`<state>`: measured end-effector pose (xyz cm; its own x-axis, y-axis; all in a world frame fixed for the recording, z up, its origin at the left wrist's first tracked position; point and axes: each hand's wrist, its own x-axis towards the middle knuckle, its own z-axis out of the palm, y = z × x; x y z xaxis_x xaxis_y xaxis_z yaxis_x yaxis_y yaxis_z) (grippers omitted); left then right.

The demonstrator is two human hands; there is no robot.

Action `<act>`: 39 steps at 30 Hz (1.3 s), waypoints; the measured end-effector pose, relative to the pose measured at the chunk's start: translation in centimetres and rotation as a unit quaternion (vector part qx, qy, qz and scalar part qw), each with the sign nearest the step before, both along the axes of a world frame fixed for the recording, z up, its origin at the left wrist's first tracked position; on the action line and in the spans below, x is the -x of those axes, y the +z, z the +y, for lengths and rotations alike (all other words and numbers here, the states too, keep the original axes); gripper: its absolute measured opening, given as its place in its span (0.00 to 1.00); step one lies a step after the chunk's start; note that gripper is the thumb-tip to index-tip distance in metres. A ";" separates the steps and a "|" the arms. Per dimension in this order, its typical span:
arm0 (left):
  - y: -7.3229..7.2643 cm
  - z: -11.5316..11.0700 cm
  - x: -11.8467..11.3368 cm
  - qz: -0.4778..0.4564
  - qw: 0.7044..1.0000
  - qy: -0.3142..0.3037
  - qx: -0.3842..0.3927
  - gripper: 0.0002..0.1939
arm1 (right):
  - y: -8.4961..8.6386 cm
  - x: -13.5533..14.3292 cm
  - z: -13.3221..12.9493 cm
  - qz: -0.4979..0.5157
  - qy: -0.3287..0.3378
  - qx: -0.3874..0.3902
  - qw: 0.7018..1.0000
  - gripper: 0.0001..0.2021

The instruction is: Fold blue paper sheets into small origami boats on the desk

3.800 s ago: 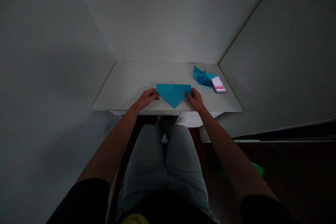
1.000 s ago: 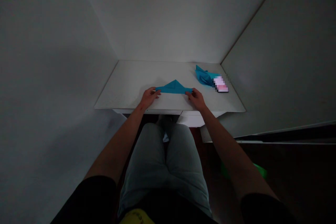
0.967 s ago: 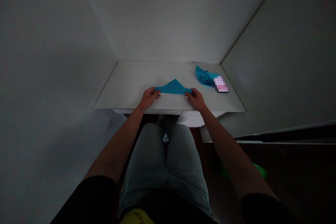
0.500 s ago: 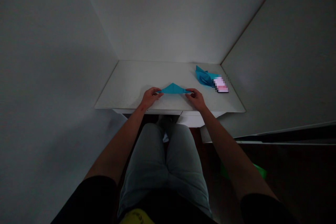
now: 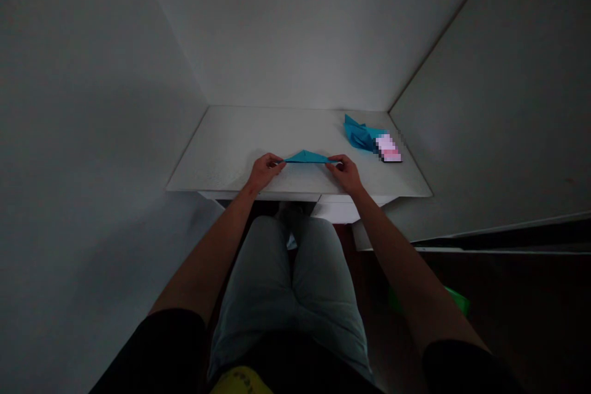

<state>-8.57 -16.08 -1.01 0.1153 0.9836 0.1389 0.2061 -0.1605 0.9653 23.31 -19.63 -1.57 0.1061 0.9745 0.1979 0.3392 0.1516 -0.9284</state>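
A folded piece of blue paper (image 5: pixel 305 157), wide and low with a peak in the middle, is stretched between my hands just above the desk. My left hand (image 5: pixel 265 170) pinches its left tip between thumb and fingers. At the other end, the right tip is pinched by my right hand (image 5: pixel 345 172). A dark line runs along the paper's near edge.
The white desk (image 5: pixel 240 129) stands against the back wall, with a drawer (image 5: pixel 337 209) under its front edge. More folded blue paper (image 5: pixel 357 132) lies at the back right, touching a phone (image 5: pixel 391 151) with a blurred screen. Something green (image 5: pixel 457 300) is on the floor.
The blue paper has tilted, so its middle peak looks lower and its near edge shows as a dark line. Both hands keep their pinch and have barely shifted.
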 end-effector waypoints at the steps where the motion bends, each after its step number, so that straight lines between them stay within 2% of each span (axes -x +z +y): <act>1: 0.0 0.0 0.0 0.002 1.000 0.001 -0.001 0.11 | 0.0 0.0 0.0 0.001 0.002 0.000 1.000 0.27; 8: -0.3 -0.1 -0.2 0.063 0.997 0.013 -0.048 0.08 | -0.7 0.0 0.5 0.013 0.010 -0.012 1.000 0.26; 14: 0.2 -0.5 -0.5 0.153 0.979 0.007 -0.134 0.09 | -1.1 0.1 0.6 -0.013 -0.004 -0.013 1.000 0.20; 21: 0.5 -1.7 -1.1 0.238 0.965 -0.038 -0.104 0.06 | -0.9 0.2 0.4 -0.008 -0.021 -0.033 0.999 0.18; 29: 0.5 -1.6 -1.2 0.238 0.963 -0.071 -0.105 0.07 | -1.1 1.7 1.8 0.015 -0.046 -0.061 0.997 0.24; 32: 0.4 -1.6 -1.3 0.242 0.961 -0.077 -0.109 0.07 | -1.3 3.4 1.7 -0.044 -0.032 -0.112 0.992 0.22; 35: 0.4 -1.6 -1.3 0.256 0.955 -0.085 -0.126 0.08 | -1.3 5.3 1.3 -0.147 0.017 -0.145 0.978 0.24; 37: 0.3 -1.6 -1.3 0.264 0.950 -0.074 -0.147 0.09 | -1.2 6.2 1.1 -0.233 0.077 -0.156 0.957 0.25; 39: 0.2 -1.5 -1.2 0.265 0.950 -0.030 -0.164 0.09 | -1.1 6.7 0.9 -0.317 0.133 -0.159 0.926 0.23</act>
<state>-7.34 -17.60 -0.82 0.3096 0.8865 0.3439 0.6294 -0.4622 0.6247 16.63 -18.68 -2.65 -0.3642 0.8315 0.4194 0.7116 0.5390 -0.4506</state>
